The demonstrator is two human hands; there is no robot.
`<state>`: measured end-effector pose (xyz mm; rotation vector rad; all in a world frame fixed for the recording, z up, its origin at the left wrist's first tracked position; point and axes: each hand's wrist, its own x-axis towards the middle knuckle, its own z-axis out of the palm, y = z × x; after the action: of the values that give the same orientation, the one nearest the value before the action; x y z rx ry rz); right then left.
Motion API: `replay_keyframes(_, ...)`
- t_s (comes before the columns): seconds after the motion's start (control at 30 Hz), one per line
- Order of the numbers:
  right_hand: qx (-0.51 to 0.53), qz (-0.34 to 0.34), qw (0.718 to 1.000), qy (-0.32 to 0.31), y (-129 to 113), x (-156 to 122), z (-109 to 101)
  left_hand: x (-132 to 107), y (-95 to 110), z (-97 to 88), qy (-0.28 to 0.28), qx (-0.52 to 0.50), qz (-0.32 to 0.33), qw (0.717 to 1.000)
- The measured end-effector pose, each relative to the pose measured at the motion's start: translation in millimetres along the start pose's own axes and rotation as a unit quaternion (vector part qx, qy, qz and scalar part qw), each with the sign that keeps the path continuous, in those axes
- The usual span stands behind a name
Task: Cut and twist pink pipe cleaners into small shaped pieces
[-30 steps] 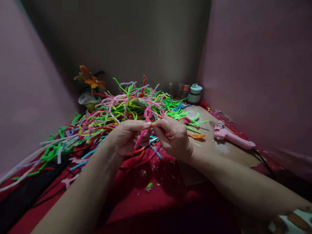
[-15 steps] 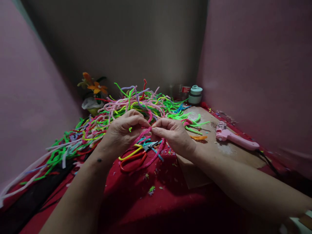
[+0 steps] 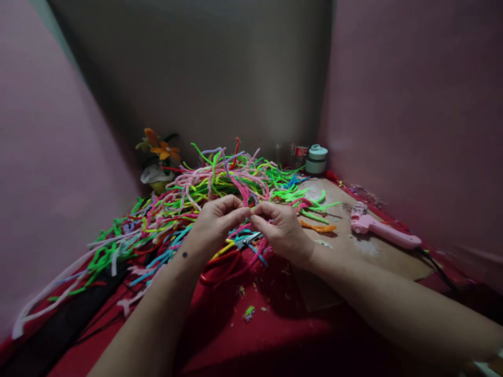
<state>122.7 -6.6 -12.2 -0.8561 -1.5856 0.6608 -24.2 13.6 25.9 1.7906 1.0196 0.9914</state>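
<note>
My left hand (image 3: 220,220) and my right hand (image 3: 281,230) meet at the fingertips in the middle of the head view, both pinched closed. Between them is a bright pink pipe cleaner (image 3: 241,189); a folded length of it rises above the fingers. A pink strand also curves down below my hands, but its join to the held part is hidden. Just under the hands, scissors (image 3: 248,240) with red and yellow handles lie on the red cloth (image 3: 275,335). Right behind is a heap of colourful pipe cleaners (image 3: 220,180).
A pink glue gun (image 3: 387,231) rests on a cardboard sheet (image 3: 377,256) at the right, its cord trailing off. An orange piece (image 3: 319,227) lies nearer. Behind are a pale green lidded bottle (image 3: 316,159) and, left, an orange flower (image 3: 165,151) in a pot.
The view has shifted slightly, so the scene sits a little lower and to the right. My left fingers have straightened against the right fingertips, and the folded pink piece now points up.
</note>
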Motion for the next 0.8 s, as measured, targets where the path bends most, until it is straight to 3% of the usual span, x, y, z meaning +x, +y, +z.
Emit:
replay_keyframes(0.07,0.106,0.079,0.991,-0.030,-2,3,0,-1,5,1.6,0.031,0.040,0.020,0.999)
replay_keyframes(0.17,0.186,0.144,0.971,-0.035,-3,7,-1,-2,5,2.6,0.064,0.116,0.075,0.988)
replay_keyframes(0.37,0.182,0.151,0.972,0.006,4,7,1,-2,-10,5.8,0.082,0.335,0.239,0.908)
replay_keyframes(0.43,0.155,0.142,0.978,0.004,6,7,2,-2,-9,5.8,0.079,0.357,0.238,0.900)
replay_keyframes(0.53,0.139,0.116,0.983,-0.012,6,6,2,-3,-2,2.5,0.066,0.329,0.172,0.926)
replay_keyframes(0.63,0.089,0.039,0.995,0.010,1,5,-2,-4,7,-2.6,0.026,0.268,0.099,0.958)
replay_keyframes(0.7,-0.016,-0.081,0.995,0.064,-3,5,-7,-5,11,-4.9,-0.008,0.238,0.076,0.968)
replay_keyframes(0.8,-0.208,-0.267,0.940,0.034,-6,7,-14,-7,13,-5.5,-0.059,0.217,0.075,0.971)
